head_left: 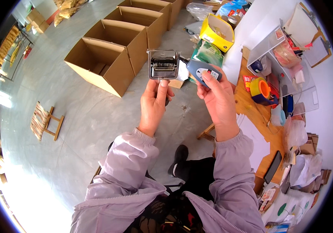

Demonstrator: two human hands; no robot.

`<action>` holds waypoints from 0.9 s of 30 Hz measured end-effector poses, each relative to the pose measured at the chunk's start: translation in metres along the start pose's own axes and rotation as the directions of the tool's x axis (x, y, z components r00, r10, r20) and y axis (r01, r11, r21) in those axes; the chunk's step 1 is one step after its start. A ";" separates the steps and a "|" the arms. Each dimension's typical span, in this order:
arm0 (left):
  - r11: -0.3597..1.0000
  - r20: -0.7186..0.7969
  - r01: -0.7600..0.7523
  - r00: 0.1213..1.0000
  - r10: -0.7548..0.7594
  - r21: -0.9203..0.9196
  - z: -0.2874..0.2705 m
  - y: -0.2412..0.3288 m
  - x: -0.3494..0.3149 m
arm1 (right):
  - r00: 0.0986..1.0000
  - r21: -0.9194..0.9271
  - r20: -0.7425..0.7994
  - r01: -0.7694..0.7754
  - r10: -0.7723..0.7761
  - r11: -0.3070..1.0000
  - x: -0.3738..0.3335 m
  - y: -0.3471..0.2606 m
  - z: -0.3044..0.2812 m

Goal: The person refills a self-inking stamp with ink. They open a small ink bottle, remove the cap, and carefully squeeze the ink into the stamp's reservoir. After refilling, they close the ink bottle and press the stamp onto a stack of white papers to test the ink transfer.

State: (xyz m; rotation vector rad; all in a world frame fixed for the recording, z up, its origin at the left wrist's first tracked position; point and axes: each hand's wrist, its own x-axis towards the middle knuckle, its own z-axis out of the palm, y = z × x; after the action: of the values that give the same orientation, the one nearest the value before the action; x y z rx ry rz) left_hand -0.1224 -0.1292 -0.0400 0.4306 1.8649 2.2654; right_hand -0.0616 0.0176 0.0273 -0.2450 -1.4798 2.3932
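My left hand [152,108] is closed round the lower end of a self-inking band stamp [164,65], holding it up in front of me. It has a squarish metal frame with a row of dark bands or wheels across its middle. In my right hand [220,103], a small grey-blue ink bottle [199,71] with a pale label lies tilted to the left between thumb and fingers. The bottle's dark nozzle [183,59] reaches the right edge of the stamp's frame; whether it touches the bands I cannot tell.
Several open cardboard boxes [96,62] stand in a row on the floor. A folding stool [47,121] is at the left. To the right, a wooden table [265,116] bears paper sheets [251,139], tape rolls [260,90] and a phone [272,167]. A yellow box [224,42] sits beyond.
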 end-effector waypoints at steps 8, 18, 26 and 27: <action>0.998 -0.015 0.010 1.000 -0.011 -0.056 -0.016 0.005 -0.021 | 0.999 -0.207 -0.013 -0.035 0.033 0.978 -0.008 0.007 0.017; 0.998 0.044 -0.027 0.999 0.029 -0.059 -0.018 0.008 -0.026 | 0.998 -0.302 -0.055 0.006 -0.024 0.953 -0.008 -0.006 0.028; 1.000 0.042 -0.011 0.999 0.012 -0.014 -0.022 0.011 -0.026 | 0.999 -0.332 -0.042 -0.011 -0.004 0.943 -0.008 -0.009 0.030; 1.000 0.042 -0.013 0.999 0.014 -0.007 -0.022 0.010 -0.026 | 0.999 -0.331 -0.047 -0.020 0.005 0.943 -0.009 -0.010 0.030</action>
State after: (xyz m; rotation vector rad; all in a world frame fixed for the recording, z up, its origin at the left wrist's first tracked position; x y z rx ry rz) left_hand -0.1048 -0.1598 -0.0364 0.4872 1.8394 2.2524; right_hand -0.0608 -0.0070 0.0496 -0.3835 -1.8598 2.1186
